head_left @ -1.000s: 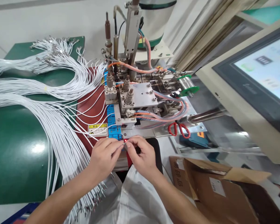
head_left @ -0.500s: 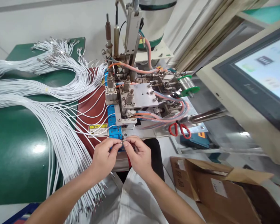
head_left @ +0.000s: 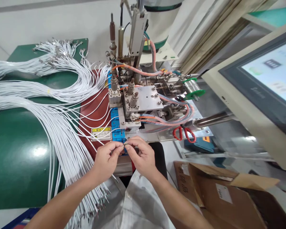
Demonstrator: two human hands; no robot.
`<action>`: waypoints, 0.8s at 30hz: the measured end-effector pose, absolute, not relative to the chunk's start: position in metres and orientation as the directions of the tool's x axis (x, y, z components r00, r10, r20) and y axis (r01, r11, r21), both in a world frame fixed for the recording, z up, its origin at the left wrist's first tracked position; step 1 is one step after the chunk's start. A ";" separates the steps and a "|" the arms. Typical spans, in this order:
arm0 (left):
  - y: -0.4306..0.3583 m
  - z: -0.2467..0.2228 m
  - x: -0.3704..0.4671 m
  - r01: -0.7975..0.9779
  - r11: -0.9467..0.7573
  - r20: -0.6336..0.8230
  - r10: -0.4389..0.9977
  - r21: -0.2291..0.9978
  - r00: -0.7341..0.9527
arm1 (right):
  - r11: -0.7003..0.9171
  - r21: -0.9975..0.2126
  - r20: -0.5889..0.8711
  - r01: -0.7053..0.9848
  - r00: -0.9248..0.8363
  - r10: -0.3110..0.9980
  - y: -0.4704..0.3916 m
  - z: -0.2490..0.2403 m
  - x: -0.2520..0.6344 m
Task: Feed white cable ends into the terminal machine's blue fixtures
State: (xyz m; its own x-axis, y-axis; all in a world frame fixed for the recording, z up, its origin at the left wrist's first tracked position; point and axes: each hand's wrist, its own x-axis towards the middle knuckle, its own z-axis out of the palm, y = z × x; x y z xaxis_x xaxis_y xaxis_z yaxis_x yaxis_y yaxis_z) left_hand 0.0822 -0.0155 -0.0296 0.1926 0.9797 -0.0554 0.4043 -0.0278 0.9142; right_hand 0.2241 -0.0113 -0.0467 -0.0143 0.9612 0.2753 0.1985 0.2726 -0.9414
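My left hand (head_left: 107, 159) is closed, thumb and forefinger pinched at the front edge of the machine (head_left: 145, 98). Facing it, my right hand (head_left: 141, 156) pinches at the same spot, and the fingertips of both nearly meet. Between them shows the tiny end of a white cable (head_left: 91, 144), which runs in from the left behind my left hand; the fingers hide most of it. Just beyond my fingertips is a row of blue clamp blocks (head_left: 116, 124), with several white cables leading into it.
Bundles of white cables (head_left: 38, 113) lie across the green table (head_left: 16, 152), loose ends hanging at the front. Red-handled scissors (head_left: 184, 133) and a solder wire spool (head_left: 193, 87) are at the machine's right. A screen (head_left: 269, 73) juts in; below stands an open carton (head_left: 219, 194).
Both hands keep their pinch at almost the same place, with only slight finger movement. The whole view has shifted a little.
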 end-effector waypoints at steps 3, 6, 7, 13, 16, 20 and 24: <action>-0.014 -0.027 0.080 0.527 -0.123 -0.046 0.954 0.841 0.296 | 0.356 -0.875 0.300 0.326 -0.210 0.930 -0.006 -0.038 0.236; -0.013 -0.025 0.080 0.594 -0.208 -0.037 0.927 0.777 0.374 | 0.424 -0.794 0.274 0.436 -0.366 0.890 -0.004 -0.031 0.244; -0.014 -0.026 0.081 0.592 -0.201 -0.034 0.932 0.781 0.361 | 0.412 -0.791 0.272 0.453 -0.344 0.899 -0.005 -0.030 0.244; -0.018 -0.029 0.084 0.473 -0.025 -0.066 0.983 0.881 0.174 | 0.137 -0.940 0.143 0.312 -0.003 0.990 -0.014 -0.041 0.222; -0.018 -0.031 0.084 0.443 0.003 -0.075 0.987 0.896 0.144 | 0.143 -0.941 0.165 0.306 0.047 0.985 -0.018 -0.046 0.215; -0.017 -0.034 0.084 0.421 0.020 -0.084 0.987 0.907 0.135 | 0.235 -0.912 0.253 0.337 0.010 0.967 -0.020 -0.049 0.219; -0.017 -0.036 0.083 0.369 0.036 -0.105 0.980 0.929 0.171 | 0.123 -0.965 0.139 0.231 0.052 0.989 -0.017 -0.051 0.225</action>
